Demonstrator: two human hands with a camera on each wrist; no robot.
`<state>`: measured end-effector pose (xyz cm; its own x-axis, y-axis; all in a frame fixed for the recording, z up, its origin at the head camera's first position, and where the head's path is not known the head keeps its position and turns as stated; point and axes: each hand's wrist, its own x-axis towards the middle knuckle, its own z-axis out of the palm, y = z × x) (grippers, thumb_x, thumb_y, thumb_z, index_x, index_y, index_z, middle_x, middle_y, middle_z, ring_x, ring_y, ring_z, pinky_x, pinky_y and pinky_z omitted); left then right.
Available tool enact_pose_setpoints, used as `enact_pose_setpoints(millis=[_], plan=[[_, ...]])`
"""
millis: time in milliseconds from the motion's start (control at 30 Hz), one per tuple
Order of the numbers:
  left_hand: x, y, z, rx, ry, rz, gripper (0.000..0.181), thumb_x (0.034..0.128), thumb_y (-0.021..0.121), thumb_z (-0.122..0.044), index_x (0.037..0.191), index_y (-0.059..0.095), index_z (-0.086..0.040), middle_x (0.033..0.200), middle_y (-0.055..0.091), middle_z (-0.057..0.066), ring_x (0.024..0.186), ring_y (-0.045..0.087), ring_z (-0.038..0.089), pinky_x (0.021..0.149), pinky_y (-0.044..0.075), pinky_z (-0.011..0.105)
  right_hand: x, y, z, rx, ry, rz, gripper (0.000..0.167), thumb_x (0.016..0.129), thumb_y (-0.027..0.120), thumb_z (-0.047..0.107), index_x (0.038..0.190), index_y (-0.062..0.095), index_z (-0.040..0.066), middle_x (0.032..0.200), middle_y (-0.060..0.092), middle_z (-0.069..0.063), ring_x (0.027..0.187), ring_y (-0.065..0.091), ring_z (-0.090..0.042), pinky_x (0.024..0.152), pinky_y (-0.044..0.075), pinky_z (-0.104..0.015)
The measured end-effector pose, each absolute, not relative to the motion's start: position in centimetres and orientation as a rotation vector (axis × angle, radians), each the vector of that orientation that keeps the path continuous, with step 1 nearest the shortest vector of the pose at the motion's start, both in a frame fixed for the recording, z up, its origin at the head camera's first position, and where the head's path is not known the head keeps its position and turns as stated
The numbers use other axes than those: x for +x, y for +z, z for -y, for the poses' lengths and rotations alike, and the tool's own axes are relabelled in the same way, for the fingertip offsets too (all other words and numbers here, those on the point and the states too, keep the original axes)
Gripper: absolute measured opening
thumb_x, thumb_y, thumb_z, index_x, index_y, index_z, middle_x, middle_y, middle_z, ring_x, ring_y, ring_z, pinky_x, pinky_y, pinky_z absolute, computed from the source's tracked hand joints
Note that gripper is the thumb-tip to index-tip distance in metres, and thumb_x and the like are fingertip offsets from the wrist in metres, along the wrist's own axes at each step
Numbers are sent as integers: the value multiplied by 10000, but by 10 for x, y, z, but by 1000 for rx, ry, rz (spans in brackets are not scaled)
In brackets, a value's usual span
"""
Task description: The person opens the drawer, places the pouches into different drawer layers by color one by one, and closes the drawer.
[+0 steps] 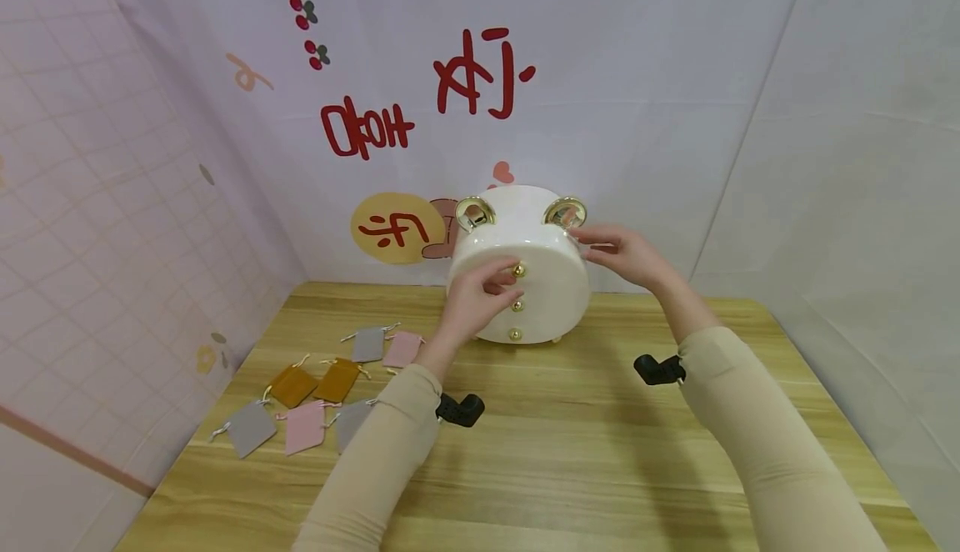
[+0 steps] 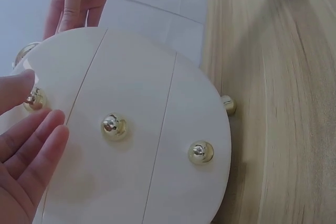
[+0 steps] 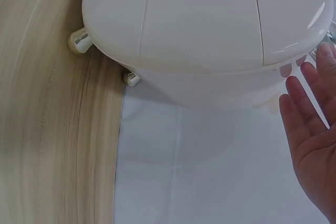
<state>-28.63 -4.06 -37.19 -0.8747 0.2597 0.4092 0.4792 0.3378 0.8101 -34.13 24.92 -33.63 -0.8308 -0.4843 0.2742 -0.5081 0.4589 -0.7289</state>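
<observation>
A glossy white rounded chest [image 1: 555, 298] with two gold ears stands at the back of the table. Down its front run three drawers with gold knobs; the middle knob [image 2: 114, 126] and lowest knob [image 2: 200, 152] show in the left wrist view. My left hand [image 1: 480, 295] is in front of the chest, thumb and fingers apart on either side of the top knob [image 2: 35, 99], with no clear grip on it. My right hand [image 1: 626, 256] is beside the chest's upper right, fingers extended near the right gold ear [image 1: 566, 212]; whether they touch it is unclear.
Small drawstring pouches lie on the table's left: grey [image 1: 251, 429], pink [image 1: 305, 428], mustard [image 1: 339, 380] and others. The left forearm partly covers one grey pouch. A printed curtain [image 1: 637, 118] hangs right behind the chest. The wooden table [image 1: 570, 452] extends toward me.
</observation>
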Motion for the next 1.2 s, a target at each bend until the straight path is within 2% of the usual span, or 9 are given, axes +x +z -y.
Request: enact_pose_setpoints(millis=[300,567,700,1033,1200], plan=[[-292,-377,38,-616,-1731,2341,397,878,757,-61,1264,694,-129,1001,737,81,843,683,193,709,575,286,-334,-330,-242,902,1369,2662,435,991,551,-28,1422,493,-38,1464,427,-260,1334,403,-447,1080,357,-548],[-297,-381,33,-634,-1875,2259,367,881,739,-19,1241,698,-77,992,730,124,842,700,203,695,587,302,-317,-313,-234,947,1332,2678,401,994,532,-43,1388,487,-105,1416,441,-309,1328,379,-478,1066,354,-585],[-298,-383,30,-617,-1925,2225,351,883,732,-8,1228,700,-61,982,727,137,820,708,208,690,591,313,-325,-321,-238,942,1342,2684,415,996,530,-39,1406,480,-87,1433,428,-298,1332,378,-480,1058,353,-605],[-302,-384,27,-534,-1941,2200,267,891,727,-16,1154,732,-58,919,735,113,780,703,166,691,580,284,-344,-334,-247,865,1279,2750,451,1001,588,85,1443,510,51,1498,415,-206,1403,304,-407,1064,306,-646],[-302,-383,26,-520,-1910,2212,243,889,731,-24,1129,742,-58,906,738,100,782,701,152,705,575,271,-345,-334,-247,865,1259,2748,447,1000,595,99,1438,518,56,1485,435,-200,1392,320,-414,1057,300,-659]])
